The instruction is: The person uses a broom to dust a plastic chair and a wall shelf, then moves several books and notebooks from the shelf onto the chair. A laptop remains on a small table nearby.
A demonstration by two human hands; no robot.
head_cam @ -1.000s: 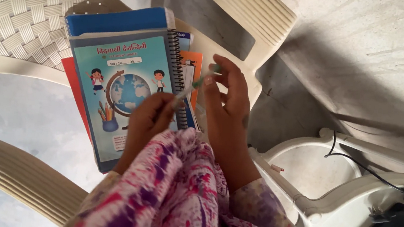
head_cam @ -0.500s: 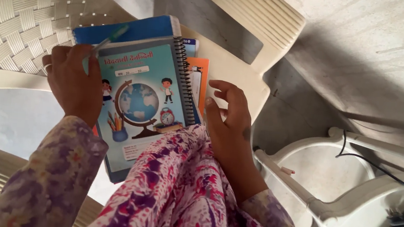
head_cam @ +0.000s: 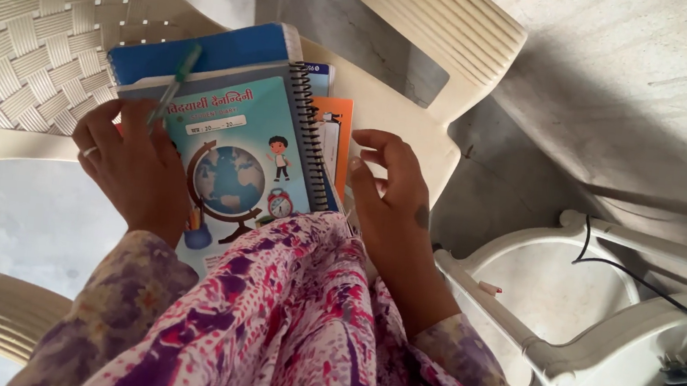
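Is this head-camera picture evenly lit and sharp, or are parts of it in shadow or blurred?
Head view: light is soft and uneven, with a broad dark shadow across the grey floor at upper right; the spiral notebook is bright and sharp, with no glare on its cover; the patterned cloth closest to the camera looks slightly soft; the left hand with the green pen and the right hand show no clear motion blur.

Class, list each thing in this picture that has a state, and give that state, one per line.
Spiral notebook: closed, top of the stack.
Blue book: closed, underneath.
Pen: held in left hand.
Right hand: open, holding nothing, at the stack's edge.
Black cable: loose across the chair.
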